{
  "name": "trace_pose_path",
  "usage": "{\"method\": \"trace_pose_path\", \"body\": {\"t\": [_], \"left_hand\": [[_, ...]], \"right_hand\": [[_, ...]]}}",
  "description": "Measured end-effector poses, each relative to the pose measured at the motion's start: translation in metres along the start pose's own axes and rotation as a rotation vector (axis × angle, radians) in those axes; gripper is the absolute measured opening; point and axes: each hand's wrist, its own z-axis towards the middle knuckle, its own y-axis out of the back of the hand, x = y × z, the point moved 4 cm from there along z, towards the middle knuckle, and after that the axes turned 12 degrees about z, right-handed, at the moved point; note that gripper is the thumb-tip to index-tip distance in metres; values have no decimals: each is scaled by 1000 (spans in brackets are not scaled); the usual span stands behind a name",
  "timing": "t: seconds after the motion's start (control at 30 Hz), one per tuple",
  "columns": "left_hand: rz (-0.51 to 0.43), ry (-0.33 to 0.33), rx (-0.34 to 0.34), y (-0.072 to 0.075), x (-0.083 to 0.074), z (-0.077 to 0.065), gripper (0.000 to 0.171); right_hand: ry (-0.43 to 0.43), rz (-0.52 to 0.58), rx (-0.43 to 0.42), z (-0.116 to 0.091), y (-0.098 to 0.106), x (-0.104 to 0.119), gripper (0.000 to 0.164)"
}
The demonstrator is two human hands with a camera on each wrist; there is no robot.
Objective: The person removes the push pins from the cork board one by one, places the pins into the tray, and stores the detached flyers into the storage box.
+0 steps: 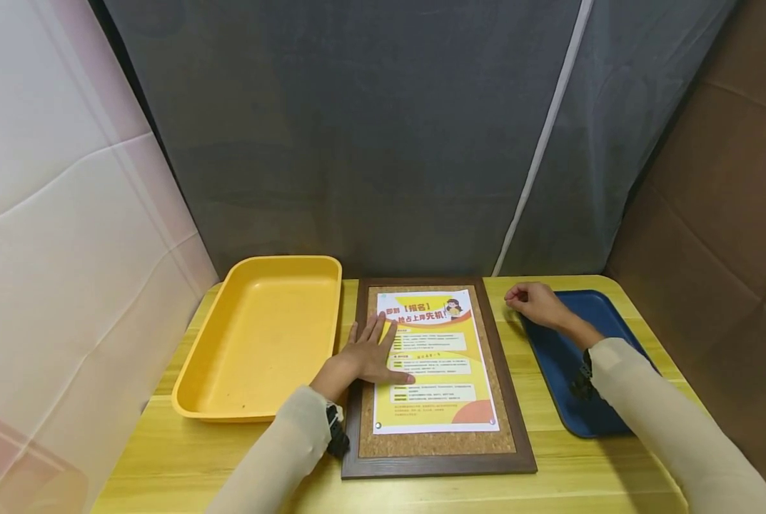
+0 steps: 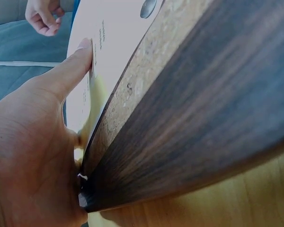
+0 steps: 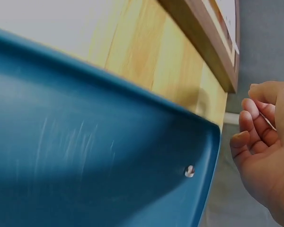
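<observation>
1. While the left hand (image 1: 370,355) lies flat with fingers spread wide on the 9 o'clock side of the printed sheet (image 1: 440,368), its thumb points toward 4 o'clock.
2. Printed sheet: on the cork of the framed board (image 1: 440,465); silver pins (image 1: 492,421) show at its 5 and 7 o'clock corners.
3. Right hand (image 1: 537,303): at 2 o'clock from the board's centre, fingers narrowly curled; whether the fingertips hold anything cannot be told.
4. Blue tray (image 1: 582,417): at 3 o'clock from the board; in the right wrist view, a small shiny piece (image 3: 189,171) lies toward the tray's 4 o'clock.
5. Yellow tray (image 1: 260,335): at 9 to 10 o'clock, just beside the board on the wooden table (image 1: 164,464).
</observation>
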Motion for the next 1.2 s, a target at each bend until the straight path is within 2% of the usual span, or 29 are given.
{"method": "trace_pose_path", "body": {"t": [0.37, 0.6, 0.83, 0.97, 1.2], "left_hand": [[-14, 0, 0, 3, -1, -5, 131], [14, 4, 11, 15, -6, -16, 125], [-5, -22, -20, 2, -1, -4, 133], [-10, -23, -30, 1, 1, -2, 134], [1, 0, -1, 3, 2, -5, 130]], "right_hand": [[75, 48, 17, 20, -26, 24, 8], [58, 86, 48, 31, -47, 37, 9], [99, 110, 87, 45, -67, 47, 7], [85, 127, 107, 54, -78, 52, 6], [76, 116, 117, 67, -94, 64, 10]]}}
